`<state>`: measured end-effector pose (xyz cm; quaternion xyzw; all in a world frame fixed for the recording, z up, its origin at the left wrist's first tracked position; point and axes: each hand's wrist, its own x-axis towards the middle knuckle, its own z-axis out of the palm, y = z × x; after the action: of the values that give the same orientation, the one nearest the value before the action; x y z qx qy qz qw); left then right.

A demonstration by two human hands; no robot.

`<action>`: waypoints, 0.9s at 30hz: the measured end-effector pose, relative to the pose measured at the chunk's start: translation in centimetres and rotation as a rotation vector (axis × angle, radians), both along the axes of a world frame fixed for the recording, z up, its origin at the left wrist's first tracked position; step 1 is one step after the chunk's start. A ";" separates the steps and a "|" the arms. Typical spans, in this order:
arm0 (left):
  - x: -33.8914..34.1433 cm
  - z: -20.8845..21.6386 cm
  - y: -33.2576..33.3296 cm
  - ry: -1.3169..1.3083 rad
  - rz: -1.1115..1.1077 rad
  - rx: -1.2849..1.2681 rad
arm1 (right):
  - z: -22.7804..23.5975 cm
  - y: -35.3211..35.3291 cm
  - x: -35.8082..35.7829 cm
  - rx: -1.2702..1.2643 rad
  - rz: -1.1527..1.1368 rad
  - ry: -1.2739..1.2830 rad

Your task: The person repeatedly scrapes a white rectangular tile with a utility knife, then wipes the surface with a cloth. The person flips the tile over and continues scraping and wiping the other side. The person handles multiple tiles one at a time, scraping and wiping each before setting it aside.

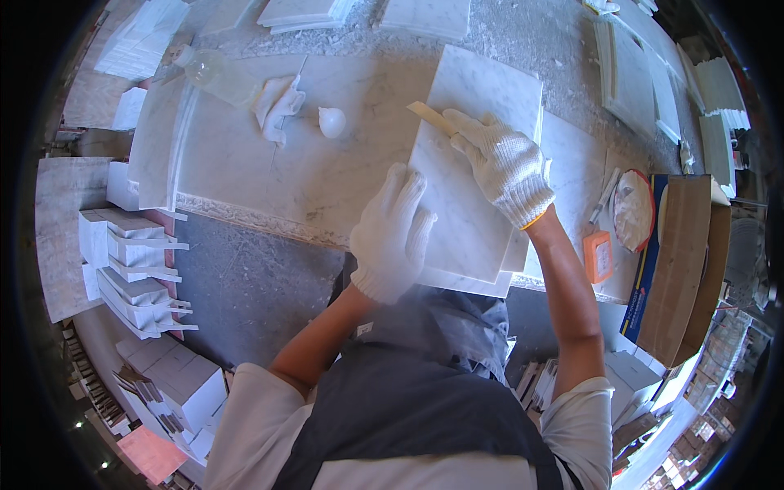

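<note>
A white marble tile (469,175) with faint grey veins lies at a slant on other stacked tiles. My right hand (508,170), in a white knitted glove, is over its upper right part. Its fingers close on a flat, pale yellow strip (433,118) whose free end points left past the tile's edge; its exact kind does not show. My left hand (392,233), gloved too, is at the tile's left edge. Its fingers are stretched out and it grips nothing, though whether the fingertips press on the tile is hard to tell.
A plastic bottle (214,76), a crumpled white cloth (279,106) and a white lump (331,122) lie on the marble slab (245,175) at left. An orange block (598,256), a round pale dish (633,208) and a cardboard box (676,269) are at right. Stacked tiles (625,77) stand behind.
</note>
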<state>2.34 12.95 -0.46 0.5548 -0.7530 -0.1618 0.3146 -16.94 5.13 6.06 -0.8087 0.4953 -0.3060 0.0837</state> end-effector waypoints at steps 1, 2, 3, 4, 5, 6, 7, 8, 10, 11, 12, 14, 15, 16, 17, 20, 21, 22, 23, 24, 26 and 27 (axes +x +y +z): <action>0.0 -0.1 0.0 -0.004 -0.001 -0.003 | 0.0 -0.1 0.0 -0.031 0.009 0.036; 0.0 -0.1 0.0 -0.006 -0.001 -0.009 | 0.0 -0.1 0.1 -0.034 0.010 0.050; 0.0 -0.2 0.0 -0.002 0.000 -0.016 | -0.1 -0.1 0.0 -0.036 0.011 0.065; 0.0 -0.3 -0.1 0.009 -0.004 -0.024 | -0.2 -0.2 0.0 -0.036 0.028 0.028; -0.1 -0.3 -0.1 0.024 -0.006 -0.035 | -0.3 -0.2 0.0 -0.030 0.011 0.067; -0.1 -0.4 -0.1 0.036 -0.010 -0.043 | -0.5 -0.4 0.1 -0.022 0.009 0.052; -0.1 -0.4 -0.1 0.032 -0.005 -0.033 | -0.6 -0.5 0.1 -0.009 0.011 0.023; -0.1 -0.4 0.0 0.024 0.000 -0.020 | -0.8 -0.6 0.1 0.024 -0.009 0.042; 0.0 -0.4 0.0 0.006 0.004 -0.004 | -1.0 -0.7 0.2 0.096 -0.040 0.052; 0.0 -0.4 0.0 -0.001 0.003 -0.001 | -1.1 -0.7 0.3 0.073 -0.023 0.101; 0.0 -0.4 0.0 -0.007 0.002 0.001 | -1.1 -0.7 0.3 0.049 -0.006 0.151; 0.0 -0.4 0.0 0.002 0.001 0.003 | -0.9 -0.5 0.3 0.073 -0.008 0.169; 0.0 -0.4 0.0 0.009 0.000 -0.002 | -0.8 -0.5 0.3 0.121 -0.026 0.136; 0.0 -0.4 0.0 0.011 -0.002 -0.015 | -0.7 -0.4 0.4 0.169 -0.043 0.102; 0.0 -0.4 -0.1 0.017 -0.005 -0.034 | -0.5 -0.3 0.4 0.143 -0.018 0.106; 0.0 -0.3 0.0 0.019 -0.001 -0.010 | -0.1 0.0 0.4 0.086 0.032 0.133; 0.0 -0.2 0.0 0.017 0.003 0.012 | -0.1 0.2 0.4 0.081 0.032 0.150; 0.0 -0.2 0.0 0.015 0.000 0.002 | -0.1 0.4 0.4 0.044 0.044 0.177; 0.1 -0.2 0.0 0.012 -0.002 -0.008 | -0.1 0.5 0.4 0.054 0.040 0.175; 0.1 -0.2 0.0 0.008 -0.002 -0.018 | -0.2 0.6 0.3 0.033 0.049 0.182; 0.0 -0.3 0.0 0.022 0.000 -0.016 | -0.5 0.6 0.1 0.003 0.072 0.195; 0.0 -0.3 0.0 0.028 0.002 -0.016 | -0.6 0.5 -0.2 -0.007 0.086 0.201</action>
<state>2.31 12.95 -0.81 0.5505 -0.7493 -0.1635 0.3298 -17.11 5.64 5.44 -0.8562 0.4648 -0.2213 0.0438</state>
